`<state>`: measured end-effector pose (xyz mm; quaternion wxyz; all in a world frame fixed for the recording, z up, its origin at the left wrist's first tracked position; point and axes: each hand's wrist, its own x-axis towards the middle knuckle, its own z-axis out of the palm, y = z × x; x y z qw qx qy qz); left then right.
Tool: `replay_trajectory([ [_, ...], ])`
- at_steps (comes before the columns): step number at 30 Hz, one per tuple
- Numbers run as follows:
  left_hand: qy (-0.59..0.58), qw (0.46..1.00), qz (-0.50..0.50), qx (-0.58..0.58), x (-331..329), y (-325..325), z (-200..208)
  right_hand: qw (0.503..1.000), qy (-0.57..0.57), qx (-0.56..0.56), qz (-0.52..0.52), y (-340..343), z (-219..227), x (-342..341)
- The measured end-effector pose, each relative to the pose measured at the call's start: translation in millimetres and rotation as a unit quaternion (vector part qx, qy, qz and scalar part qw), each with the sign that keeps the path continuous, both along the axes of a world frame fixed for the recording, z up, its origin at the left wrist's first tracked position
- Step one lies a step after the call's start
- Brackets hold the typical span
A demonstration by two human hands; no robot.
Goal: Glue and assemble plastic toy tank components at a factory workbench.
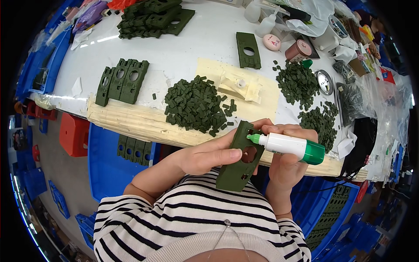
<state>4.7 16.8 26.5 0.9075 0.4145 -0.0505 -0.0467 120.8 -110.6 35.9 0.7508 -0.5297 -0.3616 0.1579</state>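
Observation:
My left hand (205, 158) grips a dark green plastic part (238, 172), a flat plate with a round hole, tilted in front of my chest. In my right hand (286, 170) lies a white glue bottle (286, 146) with a green base and a green nozzle. Its tip points left and meets the plate's upper face, or hovers just over it; which one I cannot tell. On the table beyond, a pile of small dark green pieces (194, 105) spreads beside a cream-coloured block (240, 85) on a pale sheet.
Several matching green plates (124, 81) stand at left, with a stack (152, 19) farther back and a single plate (248, 50) at centre right. More small pieces (299, 85) lie at right near a round metal tin (324, 82). Blue bins (109, 161) flank me below the wooden table edge (131, 122).

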Motion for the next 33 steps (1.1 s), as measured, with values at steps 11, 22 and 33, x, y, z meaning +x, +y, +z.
replay_trajectory([
  [11, 0.001, 1.0, -0.002, -0.009, 0, 0, 0, 1.0, -0.016, -0.007, -0.009, 1, 0, 0],
  [22, 0.051, 0.997, 0.061, -0.016, 5, -3, 2, 0.999, 0.036, 0.037, -0.018, -3, 0, 6],
  [33, 0.073, 0.994, 0.07, -0.039, 2, -4, -1, 0.999, 0.004, 0.044, -0.028, -3, 3, 9],
])
